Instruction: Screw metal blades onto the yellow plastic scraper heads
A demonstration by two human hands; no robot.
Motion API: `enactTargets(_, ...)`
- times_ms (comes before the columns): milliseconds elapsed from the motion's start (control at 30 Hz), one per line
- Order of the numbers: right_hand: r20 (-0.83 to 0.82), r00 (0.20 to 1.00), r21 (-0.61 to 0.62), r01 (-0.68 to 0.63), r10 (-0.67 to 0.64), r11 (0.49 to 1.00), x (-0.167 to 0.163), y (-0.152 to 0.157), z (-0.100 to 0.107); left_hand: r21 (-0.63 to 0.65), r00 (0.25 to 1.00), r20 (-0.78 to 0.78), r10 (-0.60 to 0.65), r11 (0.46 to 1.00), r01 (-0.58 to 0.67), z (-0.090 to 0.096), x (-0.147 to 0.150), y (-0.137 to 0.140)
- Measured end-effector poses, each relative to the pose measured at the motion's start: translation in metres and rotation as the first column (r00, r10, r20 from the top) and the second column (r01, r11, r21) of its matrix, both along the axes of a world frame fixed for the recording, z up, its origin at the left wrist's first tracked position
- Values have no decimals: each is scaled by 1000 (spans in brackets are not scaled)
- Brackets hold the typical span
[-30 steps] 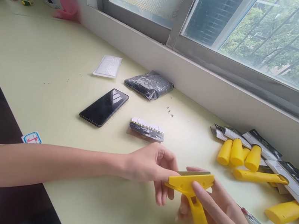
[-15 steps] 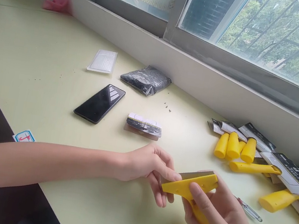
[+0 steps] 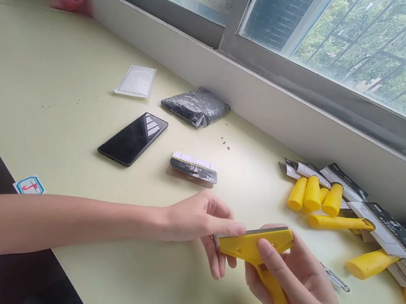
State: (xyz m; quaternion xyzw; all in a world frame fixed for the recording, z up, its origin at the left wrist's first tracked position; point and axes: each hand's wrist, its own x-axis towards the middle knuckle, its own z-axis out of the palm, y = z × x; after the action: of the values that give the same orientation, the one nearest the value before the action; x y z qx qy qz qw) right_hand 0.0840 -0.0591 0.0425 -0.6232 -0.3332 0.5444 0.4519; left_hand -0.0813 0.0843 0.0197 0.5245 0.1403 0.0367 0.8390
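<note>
A yellow scraper (image 3: 245, 246) is held above the table, its wide head facing up and to the left. A grey metal blade (image 3: 268, 228) shows as a thin strip along the head's far edge. My right hand (image 3: 301, 286) is closed round the scraper, thumb on the face of the head and fingers behind. With thumb and fingers, my left hand (image 3: 210, 225) pinches the left end of the head and blade. Some fingertips are hidden behind the head. A slim clear-handled tool (image 3: 337, 278), perhaps a screwdriver, lies beyond my right hand.
A folded card sleeve (image 3: 193, 167), a black phone (image 3: 133, 138), a dark plastic-wrapped packet (image 3: 197, 106) and a clear flat case (image 3: 136, 81) lie ahead. Several tiny screws (image 3: 224, 143) are scattered near the packet. Several yellow scrapers with card sleeves (image 3: 334, 198) are piled right, below the window.
The scraper head has tilted, and much less of the blade's face shows beyond it now. My left thumb has shifted slightly up along the edge. The view has moved a little.
</note>
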Motion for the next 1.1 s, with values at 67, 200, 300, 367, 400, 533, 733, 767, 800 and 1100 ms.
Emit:
enactTargets(67, 8, 1000, -1, 7, -7, 1000, 1, 0, 1, 2, 1000, 14, 10, 1000, -10, -1, 0, -2)
enactTargets(200, 31, 999, 12, -26, 25, 1000, 1, 0, 2, 14, 1000, 25, 18, 1000, -19, -3, 1, -3)
enactTargets(300, 38, 999, 22, -19, 19, 1000, 1, 2, 1, 21, 999, 29, 19, 1000, -20, -3, 1, -3)
enactTargets(367, 46, 999, 1, 3, -4, 1000, 3, 2, 3, 15, 999, 39, 14, 1000, -14, -2, 1, -4)
enactTargets(400, 65, 998, -24, -2, 3, 1000, 4, 3, 4, 13, 999, 45, 11, 1000, -11, -2, 1, -5)
enactTargets(533, 209, 972, -97, -90, 109, 991, 7, -1, 14, 13, 998, 53, 24, 1000, -25, -4, 0, -13)
enactTargets(733, 380, 922, -70, -54, 77, 996, -3, -10, 18, 35, 995, 82, 48, 998, -51, -3, 0, -18)
enactTargets(767, 384, 921, -75, -42, 67, 996, -5, -10, 18, 33, 995, 84, 45, 998, -48, -3, 0, -17)
enactTargets(800, 385, 921, -74, -30, 56, 997, -7, -10, 18, 29, 995, 84, 45, 998, -47, -2, 0, -17)
enactTargets(1100, 353, 929, -13, -117, 114, 993, -4, -6, 14, 68, 997, 44, 63, 995, -66, -1, 0, -14)
